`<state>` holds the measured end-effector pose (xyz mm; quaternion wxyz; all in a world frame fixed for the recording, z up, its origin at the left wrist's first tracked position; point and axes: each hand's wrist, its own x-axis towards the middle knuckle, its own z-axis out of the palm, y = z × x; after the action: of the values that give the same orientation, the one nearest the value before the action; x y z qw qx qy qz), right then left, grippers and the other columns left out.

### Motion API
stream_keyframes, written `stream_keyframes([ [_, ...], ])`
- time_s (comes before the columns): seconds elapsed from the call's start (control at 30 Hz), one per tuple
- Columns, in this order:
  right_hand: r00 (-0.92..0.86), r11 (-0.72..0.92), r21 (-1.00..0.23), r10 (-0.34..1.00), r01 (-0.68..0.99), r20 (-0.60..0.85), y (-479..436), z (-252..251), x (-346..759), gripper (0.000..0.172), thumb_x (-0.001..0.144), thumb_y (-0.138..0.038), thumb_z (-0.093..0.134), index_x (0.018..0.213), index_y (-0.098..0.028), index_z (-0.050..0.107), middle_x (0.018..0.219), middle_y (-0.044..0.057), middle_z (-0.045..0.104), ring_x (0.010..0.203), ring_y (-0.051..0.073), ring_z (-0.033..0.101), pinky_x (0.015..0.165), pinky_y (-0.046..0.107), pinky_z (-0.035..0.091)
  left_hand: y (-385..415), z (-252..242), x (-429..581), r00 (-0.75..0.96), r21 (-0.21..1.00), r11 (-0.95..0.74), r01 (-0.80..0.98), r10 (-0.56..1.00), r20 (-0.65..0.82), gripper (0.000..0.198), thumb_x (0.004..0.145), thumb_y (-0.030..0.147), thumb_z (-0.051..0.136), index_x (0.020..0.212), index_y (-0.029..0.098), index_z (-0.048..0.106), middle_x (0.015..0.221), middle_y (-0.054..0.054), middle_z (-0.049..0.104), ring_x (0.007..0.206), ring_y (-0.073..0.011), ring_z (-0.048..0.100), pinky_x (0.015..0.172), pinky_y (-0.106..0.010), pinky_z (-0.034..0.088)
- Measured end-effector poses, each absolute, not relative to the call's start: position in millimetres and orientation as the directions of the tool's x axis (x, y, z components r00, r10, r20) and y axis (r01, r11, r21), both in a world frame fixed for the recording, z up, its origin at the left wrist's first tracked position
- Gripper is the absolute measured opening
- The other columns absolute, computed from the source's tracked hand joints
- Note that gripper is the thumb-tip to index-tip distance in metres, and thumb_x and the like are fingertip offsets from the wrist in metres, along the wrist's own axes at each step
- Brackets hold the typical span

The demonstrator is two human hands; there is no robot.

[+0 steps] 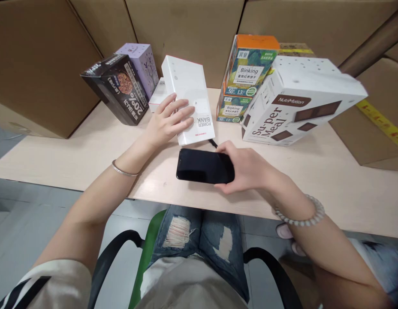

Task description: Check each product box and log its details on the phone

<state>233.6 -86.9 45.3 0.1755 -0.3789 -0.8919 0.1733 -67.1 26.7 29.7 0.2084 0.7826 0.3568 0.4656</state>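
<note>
A black smartphone (203, 166), its screen dark, is held by its right end in my right hand (242, 165), thumb and fingers closed around the edges. My left hand (173, 116) lies over the left side of a white power bank box (189, 75), fingers across its printed face; the thumb is hidden. That box leans at a slant, its lower end just beyond the phone. Behind it, partly covered, is a smaller white box (158, 95). A thin black object (213, 143) pokes out between the power bank box and my right hand; its kind is unclear.
Left on the table (57, 161) stand a tilted black box (122, 88) and a purple box (139, 64). Two Binking boxes (247, 71) are stacked right of centre, beside a white Super Meal box (292, 103). Large cardboard cartons (186, 30) line the back.
</note>
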Motion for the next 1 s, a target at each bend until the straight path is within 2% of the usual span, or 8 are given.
stream_keyframes([
  [0.13, -0.527, 0.693, -0.617, 0.706, 0.375, 0.473, -73.8, 44.3, 244.8, 0.085, 0.066, -0.057, 0.088, 0.136, -0.029, 0.051, 0.13, 0.009, 0.072, 0.109, 0.031, 0.075, 0.087, 0.041, 0.06, 23.5, 32.1, -66.1, 0.398, 0.604, -0.706, 0.37, 0.708, 0.583, 0.045, 0.077, 0.072, 0.08, 0.094, 0.031, 0.069, 0.111, 0.0, 0.078, 0.131, -0.0348, 0.07, 0.134, -0.069, 0.033],
  [0.3, -0.322, 0.711, -0.666, 0.7, 0.227, 0.637, -63.2, 40.0, 247.8, 0.086, 0.071, -0.07, 0.084, 0.138, -0.025, 0.054, 0.128, 0.013, 0.069, 0.11, 0.029, 0.071, 0.093, 0.046, 0.059, 26.9, 27.8, -64.5, 0.343, 0.588, -0.701, 0.404, 0.712, 0.613, 0.048, 0.075, 0.074, 0.081, 0.093, 0.032, 0.067, 0.101, 0.003, 0.075, 0.124, -0.0343, 0.074, 0.129, -0.071, 0.038],
  [0.47, -0.25, 0.704, -0.646, 0.71, 0.296, 0.659, -63.2, 38.3, 245.6, 0.084, 0.073, -0.069, 0.084, 0.137, -0.025, 0.055, 0.131, 0.014, 0.07, 0.111, 0.031, 0.071, 0.098, 0.049, 0.059, 27.9, 26.3, -63.0, 0.403, 0.455, -0.746, 0.486, 0.653, 0.641, 0.047, 0.079, 0.076, 0.076, 0.095, 0.032, 0.068, 0.101, 0.003, 0.075, 0.119, -0.031, 0.077, 0.127, -0.068, 0.044],
  [0.57, -0.257, 0.728, -0.607, 0.683, 0.32, 0.684, -61.2, 35.2, 244.9, 0.084, 0.075, -0.067, 0.085, 0.142, -0.026, 0.053, 0.14, 0.015, 0.067, 0.127, 0.034, 0.067, 0.11, 0.052, 0.055, 24.8, 28.1, -61.9, 0.376, 0.47, -0.739, 0.482, 0.659, 0.651, 0.047, 0.079, 0.074, 0.077, 0.097, 0.032, 0.067, 0.103, 0.003, 0.076, 0.118, -0.0311, 0.077, 0.125, -0.067, 0.047],
  [0.67, -0.26, 0.719, -0.588, 0.688, 0.369, 0.678, -57.3, 29.6, 246.0, 0.094, 0.072, -0.073, 0.086, 0.146, -0.029, 0.05, 0.148, 0.013, 0.062, 0.137, 0.036, 0.063, 0.114, 0.055, 0.054, 21.9, 28.7, -61.5, 0.36, 0.486, -0.74, 0.465, 0.66, 0.659, 0.048, 0.079, 0.073, 0.078, 0.099, 0.032, 0.067, 0.105, 0.002, 0.076, 0.119, -0.0318, 0.077, 0.126, -0.067, 0.047],
  [0.87, -0.277, 0.701, -0.606, 0.709, 0.376, 0.649, -54.1, 23.0, 249.3, 0.101, 0.072, -0.08, 0.081, 0.153, -0.03, 0.045, 0.153, 0.012, 0.058, 0.145, 0.038, 0.057, 0.122, 0.056, 0.049, 18.5, 25.0, -63.9, 0.511, 0.275, -0.733, 0.622, 0.646, 0.568, 0.049, 0.099, 0.076, 0.05, 0.109, 0.031, 0.064, 0.121, 0.002, 0.074, 0.134, -0.0242, 0.071, 0.133, -0.06, 0.04],
  [0.93, -0.278, 0.704, -0.603, 0.706, 0.375, 0.651, -54.2, 23.3, 249.5, 0.101, 0.073, -0.079, 0.081, 0.153, -0.03, 0.044, 0.153, 0.011, 0.057, 0.146, 0.038, 0.057, 0.123, 0.056, 0.048, 19.4, 23.0, -65.4, 0.502, 0.258, -0.716, 0.648, 0.657, 0.562, 0.048, 0.101, 0.074, 0.046, 0.112, 0.031, 0.063, 0.123, 0.001, 0.074, 0.136, -0.0239, 0.07, 0.134, -0.06, 0.038],
  [1.0, -0.279, 0.704, -0.597, 0.706, 0.385, 0.651, -54.4, 24.2, 249.6, 0.1, 0.073, -0.079, 0.08, 0.153, -0.03, 0.045, 0.152, 0.011, 0.058, 0.145, 0.038, 0.057, 0.123, 0.056, 0.048, 21.1, 21.3, -67.2, 0.447, 0.297, -0.69, 0.66, 0.679, 0.583, 0.045, 0.102, 0.071, 0.046, 0.115, 0.032, 0.063, 0.121, 0.001, 0.074, 0.135, -0.0249, 0.071, 0.133, -0.063, 0.038],
])
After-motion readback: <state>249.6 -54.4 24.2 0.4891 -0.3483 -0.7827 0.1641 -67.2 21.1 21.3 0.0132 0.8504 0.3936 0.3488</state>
